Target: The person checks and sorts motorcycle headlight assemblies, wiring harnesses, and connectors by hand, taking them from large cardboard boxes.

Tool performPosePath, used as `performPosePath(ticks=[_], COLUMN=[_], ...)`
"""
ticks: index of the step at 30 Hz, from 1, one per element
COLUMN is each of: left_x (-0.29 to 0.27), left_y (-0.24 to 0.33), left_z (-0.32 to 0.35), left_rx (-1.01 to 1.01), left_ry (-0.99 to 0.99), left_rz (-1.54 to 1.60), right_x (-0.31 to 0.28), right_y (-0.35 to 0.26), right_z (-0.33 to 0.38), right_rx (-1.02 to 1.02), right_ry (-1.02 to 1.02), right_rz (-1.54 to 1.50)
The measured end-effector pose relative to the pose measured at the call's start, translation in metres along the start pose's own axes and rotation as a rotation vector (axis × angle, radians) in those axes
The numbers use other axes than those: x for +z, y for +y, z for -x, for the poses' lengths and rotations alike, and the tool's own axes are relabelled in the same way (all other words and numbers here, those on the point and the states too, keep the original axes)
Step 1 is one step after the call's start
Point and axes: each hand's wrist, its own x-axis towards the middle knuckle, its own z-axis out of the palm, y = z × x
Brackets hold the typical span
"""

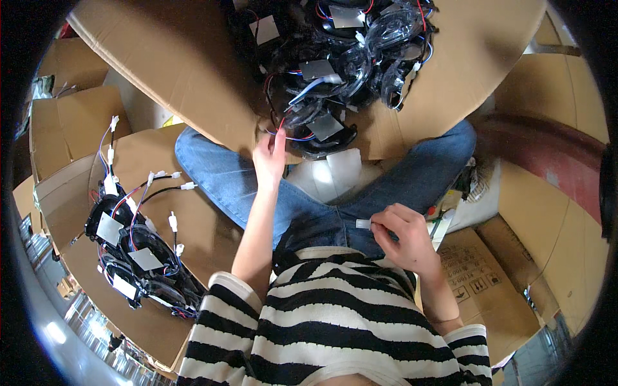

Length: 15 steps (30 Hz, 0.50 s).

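My left hand (270, 157) is closed, thumb and fingertips pinching thin coloured wires (280, 125) at the near edge of a pile. The wires run to a black plastic part with a grey square plate (325, 127), which rests by the box's near edge. Over my lap my right hand (407, 239) is closed in a pinch on a small translucent white plastic piece (363, 224); its exact kind is too small to make out. Beyond the left hand lie several more black wired parts (351, 71), tangled together with clear plastic among them.
An open cardboard box (174, 71) holds the pile in front of me. To the left, another carton (109, 321) carries several black wired assemblies (138, 257) with white connectors. A printed carton (473, 276) stands at the right, near a dark red surface (547, 151).
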Motion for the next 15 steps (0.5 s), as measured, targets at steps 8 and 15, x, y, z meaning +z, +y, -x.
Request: performPosePath(ticks=[8,15], left_x=[0.038,0.041], left_y=[-0.054,-0.004], left_z=[-0.029,0.014], left_rx=[-0.370,0.065], left_ry=[0.134,-0.056], left_rz=[0.414,0.570], right_x=[0.003,-0.006], right_y=[-0.003,-0.014], right_z=[-0.002,0.008], right_rx=[0.008,0.045], right_ry=[-0.047,-0.112], right_rz=[-0.060,-0.179])
